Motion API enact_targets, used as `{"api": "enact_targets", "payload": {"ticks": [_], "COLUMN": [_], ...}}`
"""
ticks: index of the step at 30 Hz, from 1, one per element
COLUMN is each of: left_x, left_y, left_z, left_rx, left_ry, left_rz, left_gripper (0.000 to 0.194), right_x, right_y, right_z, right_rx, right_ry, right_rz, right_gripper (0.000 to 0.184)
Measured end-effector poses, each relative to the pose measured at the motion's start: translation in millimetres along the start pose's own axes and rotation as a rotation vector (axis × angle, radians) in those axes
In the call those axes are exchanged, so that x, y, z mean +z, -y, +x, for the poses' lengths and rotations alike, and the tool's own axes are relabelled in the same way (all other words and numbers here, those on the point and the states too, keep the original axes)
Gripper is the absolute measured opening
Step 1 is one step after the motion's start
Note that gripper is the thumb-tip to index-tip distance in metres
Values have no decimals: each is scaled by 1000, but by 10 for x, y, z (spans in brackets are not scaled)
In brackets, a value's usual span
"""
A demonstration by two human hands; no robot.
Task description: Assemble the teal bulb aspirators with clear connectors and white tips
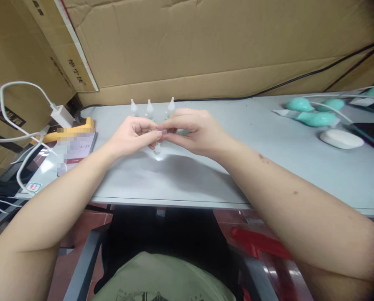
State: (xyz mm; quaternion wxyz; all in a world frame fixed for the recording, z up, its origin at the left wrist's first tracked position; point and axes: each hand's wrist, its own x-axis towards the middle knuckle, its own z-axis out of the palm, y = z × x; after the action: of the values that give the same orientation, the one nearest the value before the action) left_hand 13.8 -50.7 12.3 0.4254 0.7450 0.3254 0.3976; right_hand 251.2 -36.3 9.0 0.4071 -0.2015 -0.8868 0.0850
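Observation:
My left hand (136, 134) and my right hand (197, 129) meet over the desk with thumbs and fingers pinched together. Between their fingertips shows a bit of a small translucent piece (164, 132); its kind is mostly hidden by the fingers. Just below the fingers a whitish rounded tip (157, 148) pokes out, and I cannot tell whether it belongs to the held piece. Behind the hands stand three white pointed nozzle tops: a left one (132, 108), a middle one (149, 108) and a right one (171, 106). Their lower parts look clear and greenish, partly covered by my hands.
On the right of the grey desk (237, 125) lie several mint-green rounded objects (315, 119) and a white oval object (341, 139). At left are a phone (80, 146), a yellow item (83, 126), a white charger (62, 116) and cables. Cardboard (205, 46) walls the back.

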Motion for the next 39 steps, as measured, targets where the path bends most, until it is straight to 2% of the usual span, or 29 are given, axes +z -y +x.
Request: {"api": "enact_targets", "payload": {"ticks": [5,9,12,14,16,18,21,24,27,33,36,39], "left_x": [-3,20,31,9,-40,-103,-174,-191,-188,-207,-215,-215], "left_y": [2,0,1,23,66,116,160,151,124,105,103,107], "left_z": [-8,-3,10,24,40,54,62,54,41,35,34,32], "left_rx": [42,61,50,66,102,125,137,125,92,42,33,56], "left_ry": [-43,-60,-68,-83,-124,-172,-151,-107,-82,-48,-42,-51], "left_rz": [53,58,37,36,68,151,329,438,475,496,458,410], "left_gripper": [17,20,30,41,50,51,43,36,37,40,45,53], "right_x": [10,-8,-116,-253,-415,-563,-683,-670,-602,-552,-558,-506], "right_y": [7,34,31,-5,-70,-152,-264,-333,-365,-338,-242,-112], "right_z": [-1,23,42,45,34,15,-18,-36,-35,-8,14,44], "right_rx": [-52,-54,-34,5,120,217,332,406,446,569,638,584], "right_ry": [-29,-32,-9,20,65,86,157,248,309,389,352,219], "right_rz": [-17,12,70,111,105,85,59,28,2,-18,100,319], "right_gripper": [15,15,15,16,19,23,31,37,42,37,35,34]}}
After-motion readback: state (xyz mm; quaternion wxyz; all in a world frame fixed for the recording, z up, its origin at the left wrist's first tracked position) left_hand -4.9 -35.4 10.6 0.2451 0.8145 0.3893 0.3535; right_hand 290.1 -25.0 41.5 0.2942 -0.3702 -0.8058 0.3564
